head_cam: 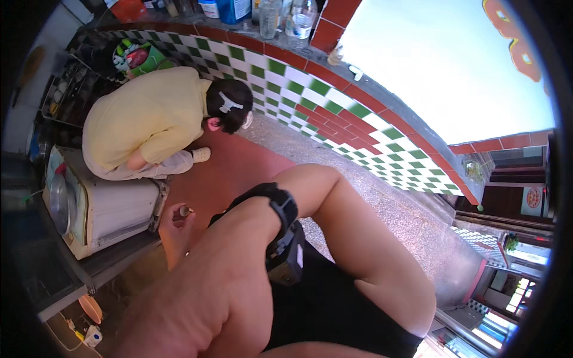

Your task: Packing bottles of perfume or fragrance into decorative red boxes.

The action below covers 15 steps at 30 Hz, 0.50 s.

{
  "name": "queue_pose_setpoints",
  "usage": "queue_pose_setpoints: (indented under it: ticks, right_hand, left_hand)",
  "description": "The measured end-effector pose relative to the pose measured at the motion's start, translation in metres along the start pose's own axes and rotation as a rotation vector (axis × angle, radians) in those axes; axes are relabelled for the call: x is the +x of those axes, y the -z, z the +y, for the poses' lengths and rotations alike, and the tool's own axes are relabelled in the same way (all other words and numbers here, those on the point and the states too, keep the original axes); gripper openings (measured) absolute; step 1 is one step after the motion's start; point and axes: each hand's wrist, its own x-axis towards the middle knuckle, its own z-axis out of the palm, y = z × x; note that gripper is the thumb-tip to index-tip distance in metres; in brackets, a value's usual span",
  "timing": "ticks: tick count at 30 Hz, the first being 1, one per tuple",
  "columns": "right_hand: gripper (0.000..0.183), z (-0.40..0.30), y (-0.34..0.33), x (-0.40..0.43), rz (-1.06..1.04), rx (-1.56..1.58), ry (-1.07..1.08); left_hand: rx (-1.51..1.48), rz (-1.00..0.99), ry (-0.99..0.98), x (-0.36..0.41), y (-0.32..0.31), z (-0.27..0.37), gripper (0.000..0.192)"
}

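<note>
My left hand (177, 228) is raised beside the white metal-cased appliance, its fingers curled around a small, short cylinder (186, 210), whose exact kind I cannot tell. Very close to the camera, the back of my right hand (192, 295) fills the lower left; its fingers are out of view, so its grip is hidden. A black strap (284, 208) circles my right wrist, and a black box-shaped device (286, 264) sits beside it. My right elbow is bent in front of my black top (331, 308).
A person in a yellow top (147, 112) squats by a green bucket (150, 60). The white appliance (121, 210) bears a metal lid (60, 203). Bottles (302, 22) line the ledge above the checkered tile wall (277, 80). An orange bowl (91, 308) lies lower left.
</note>
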Motion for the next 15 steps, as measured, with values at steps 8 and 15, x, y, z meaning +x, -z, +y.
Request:
queue_pose_setpoints:
  ticks: [8, 15]
  right_hand:
    - [0.046, -0.005, -0.015, 0.000, -0.071, -0.027, -0.209]
    - [0.046, 0.001, -0.021, -0.022, 0.008, -0.142, -0.326]
  left_hand:
    - [0.200, 0.038, -0.008, -0.028, -0.011, 0.059, 0.033]
    - [0.139, 0.041, -0.002, -0.041, -0.018, 0.045, 0.031]
